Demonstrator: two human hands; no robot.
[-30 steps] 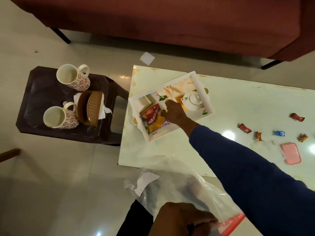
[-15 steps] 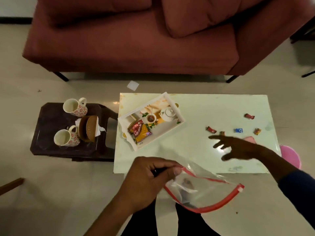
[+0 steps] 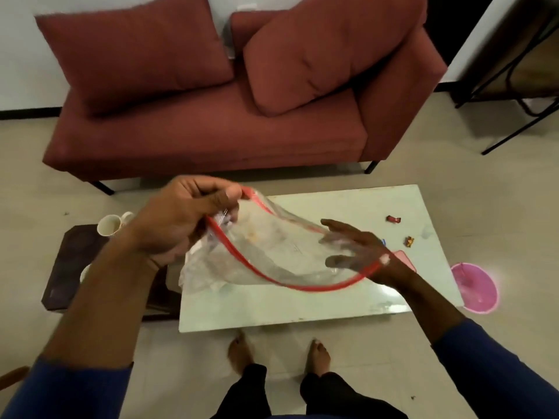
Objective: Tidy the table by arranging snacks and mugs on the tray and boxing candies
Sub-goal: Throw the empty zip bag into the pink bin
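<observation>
Left hand (image 3: 181,222) pinches one zip bag (image 3: 257,255); right hand (image 3: 360,252) spread inside; two candies (image 3: 393,219) clear, maybe more

Red sofa (image 3: 211,137) w/ two big cushions.
Pink round thing (image 3: 475,287) on the floor nr the white table. Dark side table (image 3: 72,267) at left. Black metal legs (image 3: 514,95) top right.

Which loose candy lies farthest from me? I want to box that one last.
The red candy, nearest the sofa side; the gold one lies closer to you.
</observation>
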